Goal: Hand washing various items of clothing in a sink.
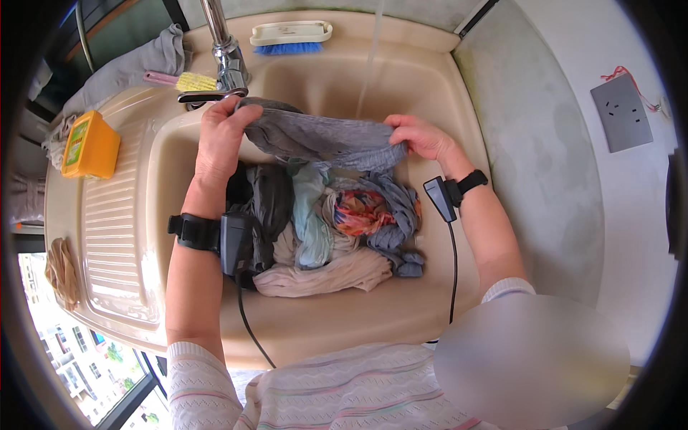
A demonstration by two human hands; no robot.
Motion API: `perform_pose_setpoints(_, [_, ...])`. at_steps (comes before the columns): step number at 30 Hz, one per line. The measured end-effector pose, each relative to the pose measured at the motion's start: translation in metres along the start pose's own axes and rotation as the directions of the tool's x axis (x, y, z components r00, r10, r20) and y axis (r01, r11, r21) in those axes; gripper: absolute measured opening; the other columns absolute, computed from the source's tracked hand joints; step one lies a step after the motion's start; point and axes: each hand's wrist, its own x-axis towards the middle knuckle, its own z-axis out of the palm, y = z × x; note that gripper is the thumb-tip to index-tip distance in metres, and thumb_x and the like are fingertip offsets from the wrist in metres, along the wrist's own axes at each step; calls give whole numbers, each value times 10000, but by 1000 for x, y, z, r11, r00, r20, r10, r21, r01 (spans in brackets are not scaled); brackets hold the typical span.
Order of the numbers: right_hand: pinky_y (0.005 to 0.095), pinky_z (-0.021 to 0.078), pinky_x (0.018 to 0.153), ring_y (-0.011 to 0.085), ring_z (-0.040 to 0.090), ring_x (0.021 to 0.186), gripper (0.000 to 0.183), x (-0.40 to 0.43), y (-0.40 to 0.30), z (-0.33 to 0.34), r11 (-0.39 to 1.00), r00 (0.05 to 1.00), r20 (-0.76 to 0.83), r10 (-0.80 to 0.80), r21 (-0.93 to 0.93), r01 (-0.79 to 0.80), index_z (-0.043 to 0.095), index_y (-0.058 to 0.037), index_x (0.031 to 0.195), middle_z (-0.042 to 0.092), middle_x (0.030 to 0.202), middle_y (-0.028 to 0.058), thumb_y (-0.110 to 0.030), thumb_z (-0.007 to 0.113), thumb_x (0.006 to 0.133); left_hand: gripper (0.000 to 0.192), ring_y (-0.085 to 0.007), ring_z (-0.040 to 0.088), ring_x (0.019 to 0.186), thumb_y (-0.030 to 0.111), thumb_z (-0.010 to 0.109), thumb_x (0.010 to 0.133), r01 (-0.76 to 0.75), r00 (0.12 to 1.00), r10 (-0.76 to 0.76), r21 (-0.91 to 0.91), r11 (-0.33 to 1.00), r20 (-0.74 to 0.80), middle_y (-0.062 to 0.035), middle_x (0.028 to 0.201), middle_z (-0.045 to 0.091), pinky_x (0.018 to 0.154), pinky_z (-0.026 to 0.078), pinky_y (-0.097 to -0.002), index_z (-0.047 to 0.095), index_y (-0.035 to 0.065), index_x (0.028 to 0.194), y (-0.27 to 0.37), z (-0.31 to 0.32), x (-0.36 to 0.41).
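A wet grey cloth garment (328, 134) is stretched sideways above the sink basin (430, 91). My left hand (223, 131) pinches its left end close to the tap lever, thumb on top. At the other end, my right hand (422, 137) grips the fabric between thumb and fingers. Below the garment lies a heap of wet laundry: a black piece (271, 209), a pale green one (312, 231), a beige one (322, 274), a red patterned one (363, 212) and a blue-grey one (395, 231).
A chrome tap (228, 62) rises at the back left. Beside it lie a yellow-bristled brush (196, 81) and a blue-bristled scrub brush (292, 35). On the ribbed drainboard (110, 231) stands a yellow tub (91, 145); a brown cloth (63, 274) hangs over its edge. Cables trail from both wrist devices.
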Motion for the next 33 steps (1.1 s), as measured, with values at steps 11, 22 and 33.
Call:
perform_pose_setpoints(11, [351, 448, 774, 267, 569, 911, 492, 0, 15, 53, 563, 978, 122, 167, -827, 8, 570, -69, 1059, 603, 960, 152, -263, 668, 617, 101, -81, 497, 637, 104, 605, 650, 247, 880, -254, 72, 966, 402, -15, 676, 541, 576, 388, -213, 565, 25, 700, -16, -30, -16])
perform_pose_setpoints(22, [300, 454, 649, 185, 583, 721, 258, 4, -14, 38, 777, 999, 46, 2, -629, 28, 625, -32, 873, 616, 797, 100, -96, 575, 628, 312, -217, 600, 675, 282, 656, 604, -227, 817, -413, 883, 412, 403, -123, 719, 609, 655, 471, -320, 632, 25, 778, -19, 8, -21])
perform_pose_setpoints(33, [314, 472, 626, 181, 582, 713, 450, 50, -6, 56, 937, 975, -122, -184, -321, 137, 575, -34, 975, 618, 821, 69, -362, 673, 683, 761, -311, 443, 1084, 637, 399, 781, 694, 692, -463, -332, 639, 554, -194, 1199, 451, 922, 306, -454, 321, 83, 1297, -75, 93, -12])
